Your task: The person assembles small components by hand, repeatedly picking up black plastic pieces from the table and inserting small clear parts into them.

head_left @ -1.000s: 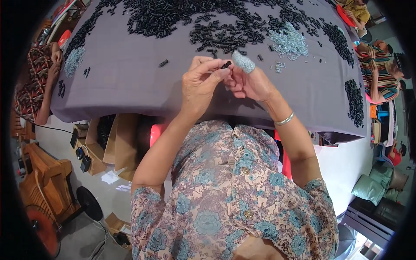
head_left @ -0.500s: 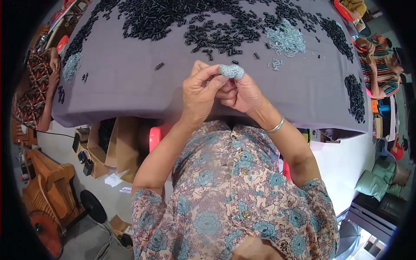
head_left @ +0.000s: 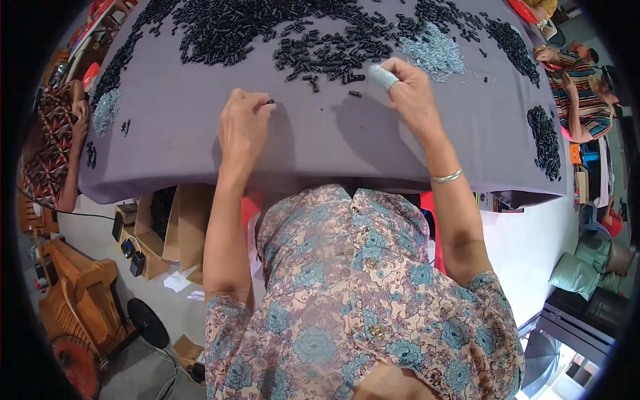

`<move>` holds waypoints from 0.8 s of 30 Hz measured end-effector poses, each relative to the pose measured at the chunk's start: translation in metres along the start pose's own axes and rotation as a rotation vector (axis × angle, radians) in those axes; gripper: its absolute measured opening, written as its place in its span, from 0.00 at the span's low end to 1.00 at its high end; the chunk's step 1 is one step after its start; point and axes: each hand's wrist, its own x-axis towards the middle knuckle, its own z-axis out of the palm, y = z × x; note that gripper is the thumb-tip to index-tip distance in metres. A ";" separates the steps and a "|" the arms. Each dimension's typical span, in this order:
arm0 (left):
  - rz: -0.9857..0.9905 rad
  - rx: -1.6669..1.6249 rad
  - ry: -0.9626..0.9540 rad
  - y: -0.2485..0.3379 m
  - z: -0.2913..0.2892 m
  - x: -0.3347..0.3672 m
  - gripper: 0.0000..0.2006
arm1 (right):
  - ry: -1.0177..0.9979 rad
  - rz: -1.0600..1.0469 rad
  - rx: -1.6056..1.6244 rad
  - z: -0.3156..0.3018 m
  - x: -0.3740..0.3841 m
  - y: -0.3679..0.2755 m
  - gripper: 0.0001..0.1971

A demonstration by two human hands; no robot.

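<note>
My left hand (head_left: 244,130) is over the near left of the table, its thumb and finger closed on a small black piece (head_left: 270,102) that shows only at one end. Farther right, my right hand (head_left: 413,97) hovers with curled fingers. A pale grey knit-like wrap (head_left: 385,77) covers its thumb; whether anything sits in those fingers is hidden. Just beyond it lies a heap of small clear pieces (head_left: 437,53). A single black tube-shaped piece (head_left: 355,94) rests on the cloth between my hands, and a large pile of black tube-shaped pieces (head_left: 330,57) spreads behind.
A grey-mauve cloth (head_left: 167,147) covers the table. More black pieces (head_left: 544,143) are heaped by the right edge. One person (head_left: 55,143) sits at the left, another in a striped top (head_left: 587,100) at the right. Cardboard boxes (head_left: 190,227) stand below the table edge.
My hands were together in front of me and have parted. The left went left to where a lone black piece lay; the right moved right and farther out toward the clear pieces.
</note>
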 end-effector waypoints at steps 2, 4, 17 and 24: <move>-0.112 0.077 -0.070 -0.005 -0.003 0.001 0.07 | 0.029 -0.170 -0.272 -0.005 0.004 0.013 0.06; -0.122 0.103 -0.071 -0.007 -0.003 0.001 0.07 | -0.006 -0.239 -0.348 -0.004 0.004 0.019 0.05; 0.041 0.090 0.051 0.008 0.002 -0.002 0.10 | 0.071 -0.465 -0.603 -0.005 0.007 0.011 0.07; 0.107 -0.234 -0.015 0.030 0.022 -0.014 0.08 | -0.041 -0.580 -0.980 0.005 0.020 0.011 0.10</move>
